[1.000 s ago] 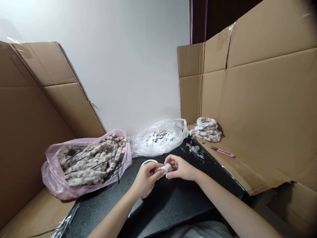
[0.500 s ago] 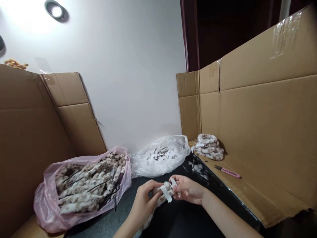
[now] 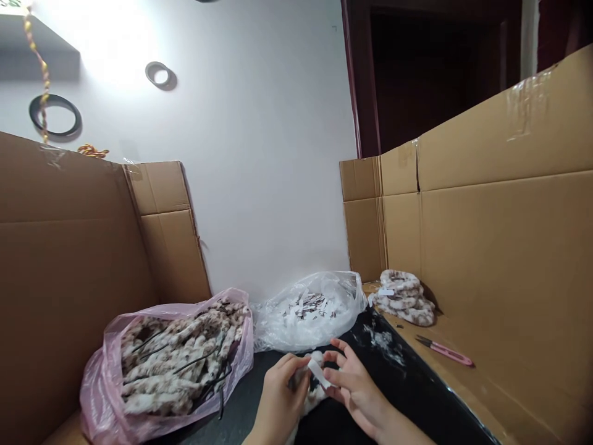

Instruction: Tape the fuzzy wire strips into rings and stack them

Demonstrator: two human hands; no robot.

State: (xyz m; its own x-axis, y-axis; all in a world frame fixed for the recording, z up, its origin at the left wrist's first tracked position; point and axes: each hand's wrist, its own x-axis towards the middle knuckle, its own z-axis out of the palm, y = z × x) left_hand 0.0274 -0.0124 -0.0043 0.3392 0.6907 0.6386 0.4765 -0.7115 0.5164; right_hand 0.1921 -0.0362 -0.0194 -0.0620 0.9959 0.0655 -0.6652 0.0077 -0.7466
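My left hand [image 3: 283, 395] pinches a fluffy white-and-brown furry tube [image 3: 315, 398] over the black tabletop, with part of the tube hidden behind the fingers. A short flat white strip [image 3: 319, 374] slants across the tube's upper end. Against the strip's lower end, the fingers of my right hand [image 3: 354, 389] are closed, while its index finger reaches up and away. The pink bag [image 3: 95, 377] to the left holds many similar furry tubes [image 3: 180, 358] with thin black cords among them.
Behind my hands lies a clear plastic bag [image 3: 273, 327] of white strips. To the right, furry rings [image 3: 403, 303] are stacked on cardboard near pink-handled thread snips [image 3: 445, 351]. White fluff [image 3: 382, 340] lies on the black tabletop [image 3: 393, 408]. Cardboard walls [image 3: 500, 247] stand at both sides.
The view has tilted up and shifted left. My right hand has turned, its index finger lifting away; the white strip beneath my fingers has changed its angle. My left hand keeps its pinch.
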